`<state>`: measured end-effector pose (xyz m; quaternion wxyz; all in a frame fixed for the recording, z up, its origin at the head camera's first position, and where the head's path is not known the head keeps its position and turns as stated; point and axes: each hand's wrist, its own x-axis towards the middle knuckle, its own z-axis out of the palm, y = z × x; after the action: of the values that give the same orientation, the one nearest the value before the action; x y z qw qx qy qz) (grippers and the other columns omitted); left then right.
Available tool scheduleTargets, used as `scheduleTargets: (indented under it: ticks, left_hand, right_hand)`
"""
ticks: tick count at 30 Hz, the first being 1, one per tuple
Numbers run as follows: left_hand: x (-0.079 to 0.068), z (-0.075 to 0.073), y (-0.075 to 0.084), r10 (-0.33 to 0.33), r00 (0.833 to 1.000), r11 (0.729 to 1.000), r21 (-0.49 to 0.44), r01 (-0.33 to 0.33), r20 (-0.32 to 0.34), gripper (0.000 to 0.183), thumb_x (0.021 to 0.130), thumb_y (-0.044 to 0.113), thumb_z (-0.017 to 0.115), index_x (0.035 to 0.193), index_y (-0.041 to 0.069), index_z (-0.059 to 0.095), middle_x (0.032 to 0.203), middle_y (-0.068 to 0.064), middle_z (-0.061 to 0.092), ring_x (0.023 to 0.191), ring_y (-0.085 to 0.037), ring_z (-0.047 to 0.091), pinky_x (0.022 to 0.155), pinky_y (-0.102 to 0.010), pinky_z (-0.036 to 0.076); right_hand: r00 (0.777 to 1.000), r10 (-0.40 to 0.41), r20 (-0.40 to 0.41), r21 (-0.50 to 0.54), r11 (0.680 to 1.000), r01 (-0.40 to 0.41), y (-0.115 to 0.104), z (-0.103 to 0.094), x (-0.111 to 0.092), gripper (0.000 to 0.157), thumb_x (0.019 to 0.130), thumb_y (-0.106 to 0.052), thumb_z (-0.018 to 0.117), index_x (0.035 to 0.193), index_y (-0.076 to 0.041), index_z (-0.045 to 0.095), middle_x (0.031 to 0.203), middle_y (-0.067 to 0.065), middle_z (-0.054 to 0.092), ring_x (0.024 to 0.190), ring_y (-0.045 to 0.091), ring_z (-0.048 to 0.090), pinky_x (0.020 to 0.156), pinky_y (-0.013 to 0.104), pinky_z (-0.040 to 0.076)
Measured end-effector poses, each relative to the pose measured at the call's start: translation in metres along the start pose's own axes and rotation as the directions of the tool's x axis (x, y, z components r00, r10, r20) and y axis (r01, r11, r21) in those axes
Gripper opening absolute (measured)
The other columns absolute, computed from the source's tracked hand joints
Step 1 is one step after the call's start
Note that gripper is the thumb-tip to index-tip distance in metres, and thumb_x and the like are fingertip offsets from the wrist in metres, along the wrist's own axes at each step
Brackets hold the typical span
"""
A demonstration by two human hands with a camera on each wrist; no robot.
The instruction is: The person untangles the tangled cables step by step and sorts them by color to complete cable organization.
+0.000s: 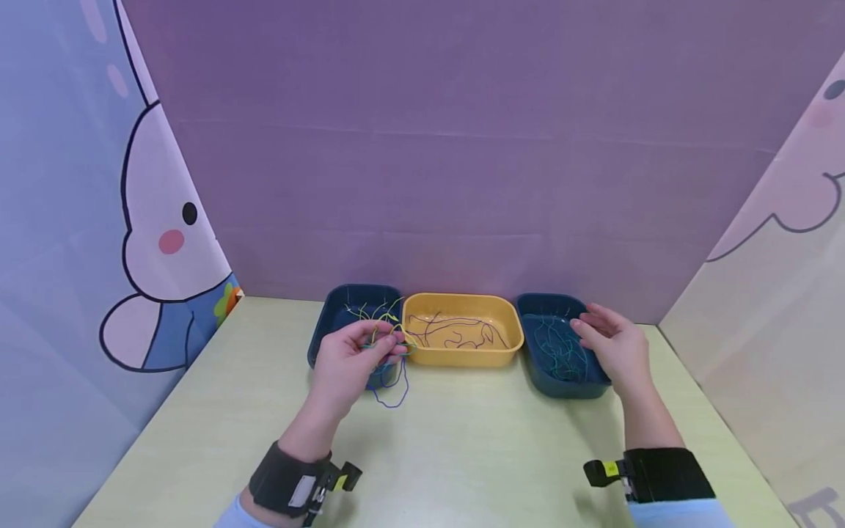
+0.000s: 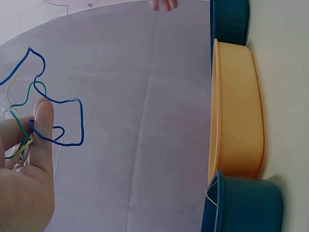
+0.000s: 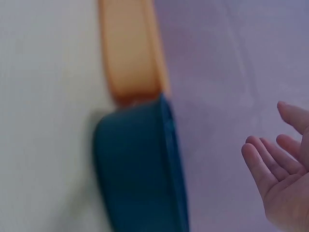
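Observation:
My left hand (image 1: 346, 359) pinches a tangle of thin wires between thumb and fingers, above the front of the left dark-blue bin (image 1: 318, 334). In the left wrist view a bent blue wire (image 2: 81, 123) sticks out past the fingertips, with green wire (image 2: 19, 123) and some yellow strands beside it. My right hand (image 1: 617, 345) is held over the right edge of the right dark-blue bin (image 1: 568, 389), its fingers loosely bent and nothing between them. Green wires (image 1: 561, 352) lie in that bin. Yellow wires (image 1: 356, 312) show in the left bin, partly hidden by my left hand.
Between the blue bins stands a yellow bin (image 1: 465, 358) with several dark, purplish wires in it. All three bins stand in a row on a pale table (image 1: 475, 455), near a purple backdrop (image 1: 462, 183). Printed cloth panels flank the table on both sides.

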<state>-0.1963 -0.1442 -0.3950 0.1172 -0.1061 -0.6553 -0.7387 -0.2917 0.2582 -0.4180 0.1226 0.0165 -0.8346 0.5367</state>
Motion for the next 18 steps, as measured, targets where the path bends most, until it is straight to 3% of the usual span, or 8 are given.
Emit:
scheduleTargets:
  ticks: [3,9,18]
  left_hand:
    - [0.000,0.000,0.000,-0.010,1.000,1.000,0.004,0.010,0.002,0.018,0.088,0.003,0.067,0.105,-0.001,0.064,0.098,-0.014,0.070,0.084,-0.030,0.066,0.075,-0.034,0.055]
    - [0.001,0.000,0.001,-0.019,1.000,1.000,0.016,0.019,0.002,0.020,0.089,0.004,0.067,0.107,-0.003,0.063,0.098,-0.013,0.070,0.084,-0.030,0.066,0.075,-0.032,0.055]
    - [0.000,-0.001,-0.003,-0.019,1.000,0.999,0.033,0.019,0.014,0.023,0.089,0.006,0.067,0.108,-0.005,0.062,0.097,-0.014,0.070,0.084,-0.029,0.067,0.075,-0.032,0.056]
  right_hand:
    - [0.998,-0.058,-0.023,0.108,0.992,0.060,-0.014,0.003,-0.014,0.064,0.086,-0.035,0.071,0.140,-0.011,0.047,0.127,0.017,0.057,0.096,0.012,0.063,0.074,0.020,0.053]
    - [0.989,-0.144,-0.044,0.285,0.947,0.151,-0.033,0.016,-0.039,0.051,0.085,-0.019,0.075,0.130,-0.005,0.056,0.114,0.008,0.065,0.093,0.019,0.065,0.076,0.021,0.053]
    - [0.984,-0.179,-0.016,0.401,0.900,0.170,-0.031,0.034,-0.056,0.043,0.084,-0.007,0.073,0.124,0.001,0.058,0.108,0.008,0.067,0.093,0.024,0.064,0.078,0.027,0.053]
